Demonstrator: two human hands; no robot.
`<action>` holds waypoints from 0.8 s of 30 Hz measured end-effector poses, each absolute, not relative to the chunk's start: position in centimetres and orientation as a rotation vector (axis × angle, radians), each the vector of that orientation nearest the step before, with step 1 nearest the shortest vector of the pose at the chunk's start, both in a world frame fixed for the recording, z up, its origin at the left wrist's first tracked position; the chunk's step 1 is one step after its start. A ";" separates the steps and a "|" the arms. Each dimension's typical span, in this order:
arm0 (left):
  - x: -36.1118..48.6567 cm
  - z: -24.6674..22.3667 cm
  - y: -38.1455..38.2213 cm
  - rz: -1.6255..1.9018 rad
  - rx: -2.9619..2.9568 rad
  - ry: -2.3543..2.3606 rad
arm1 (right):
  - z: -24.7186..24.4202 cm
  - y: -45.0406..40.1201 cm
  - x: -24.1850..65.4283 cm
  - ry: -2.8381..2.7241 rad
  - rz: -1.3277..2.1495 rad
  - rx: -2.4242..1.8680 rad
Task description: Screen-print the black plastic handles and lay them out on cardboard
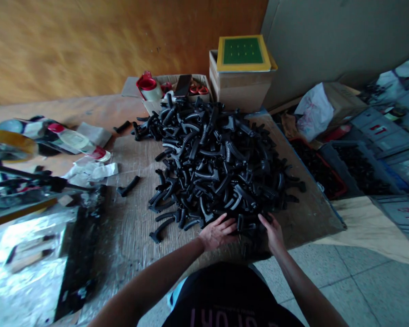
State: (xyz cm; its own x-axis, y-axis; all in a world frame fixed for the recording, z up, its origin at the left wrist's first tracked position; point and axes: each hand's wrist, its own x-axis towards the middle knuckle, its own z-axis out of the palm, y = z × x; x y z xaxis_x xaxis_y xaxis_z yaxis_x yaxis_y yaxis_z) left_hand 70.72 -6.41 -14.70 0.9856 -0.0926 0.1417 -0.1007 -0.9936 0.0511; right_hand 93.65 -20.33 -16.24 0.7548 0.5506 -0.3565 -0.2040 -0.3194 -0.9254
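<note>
A large heap of black curved plastic parts (207, 154) covers the middle of the cardboard-topped table (132, 227). My left hand (218, 232) lies at the heap's near edge, its fingers pointing right and touching black parts. Across a small gap, my right hand (273, 231) is at the near right edge of the heap, thumb and fingers around the side of dark parts; what it holds, if anything, is hard to make out. Two single black parts (128, 186) (122, 127) lie apart, left of the heap.
Behind the heap stand a cardboard box (240, 88) with a green and yellow panel (243, 51) and a low box with a red-lidded container (150, 88). A clear bottle (77, 140) and a machine are at left. Grey crates (381, 127) stand at right.
</note>
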 end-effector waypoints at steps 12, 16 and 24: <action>73.5 -11.3 -10.5 0.390 2.927 0.066 | -15.2 -21.0 96.5 -1.260 0.441 -2.414; 77.5 -11.2 -11.7 0.281 2.990 0.168 | -16.3 -20.9 97.2 -1.356 0.413 -2.476; 76.7 -11.7 -10.4 0.324 3.116 0.346 | -15.4 -18.5 97.4 -1.228 0.633 -2.176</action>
State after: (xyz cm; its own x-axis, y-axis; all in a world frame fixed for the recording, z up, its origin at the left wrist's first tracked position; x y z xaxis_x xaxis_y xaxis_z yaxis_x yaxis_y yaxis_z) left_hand 76.75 -10.36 -11.72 0.9547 0.2160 0.2046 0.2181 -0.9758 0.0123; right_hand 97.44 -18.46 -15.43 0.4699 0.8734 -0.1281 0.6106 -0.4264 -0.6674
